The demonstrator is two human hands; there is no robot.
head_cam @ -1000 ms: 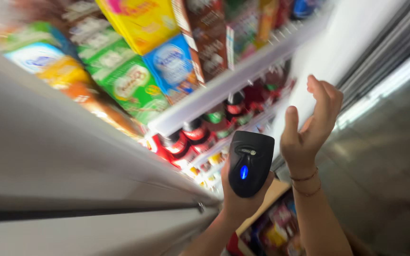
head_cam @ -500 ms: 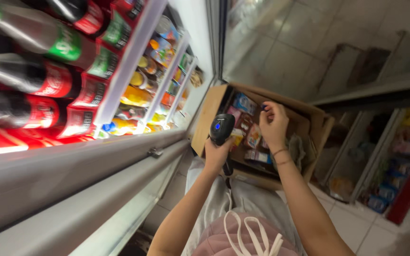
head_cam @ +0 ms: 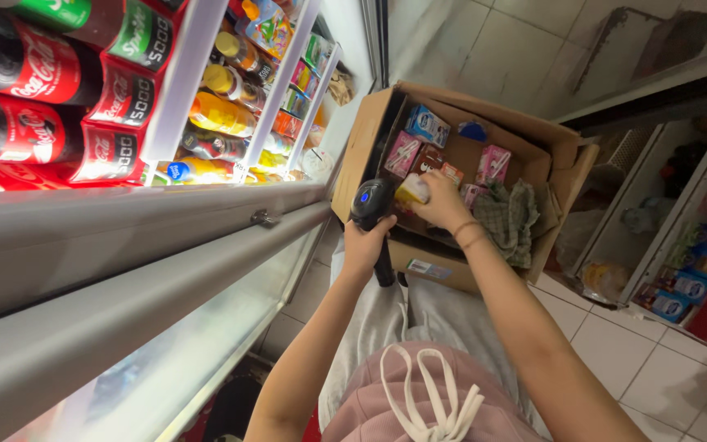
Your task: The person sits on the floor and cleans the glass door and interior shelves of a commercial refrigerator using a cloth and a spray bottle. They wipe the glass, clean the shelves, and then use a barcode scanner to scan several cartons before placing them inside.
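One scanner — upright, head seemingly boxward.

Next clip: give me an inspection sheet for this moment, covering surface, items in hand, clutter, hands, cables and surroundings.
Surface: pale tiled floor; an open cardboard box rests by the person's lap.
Items in hand: black handheld scanner with a blue light; small yellow carton at the box.
Clutter: pink and blue small cartons and a checked cloth lie in the box.
Hands: left hand has its grip shut round the scanner handle; right hand has its grip on the yellow carton.
Cables: nothing seen.
Surroundings: open chiller with shelves of bottled drinks on the left; a low shelf of packets on the right.
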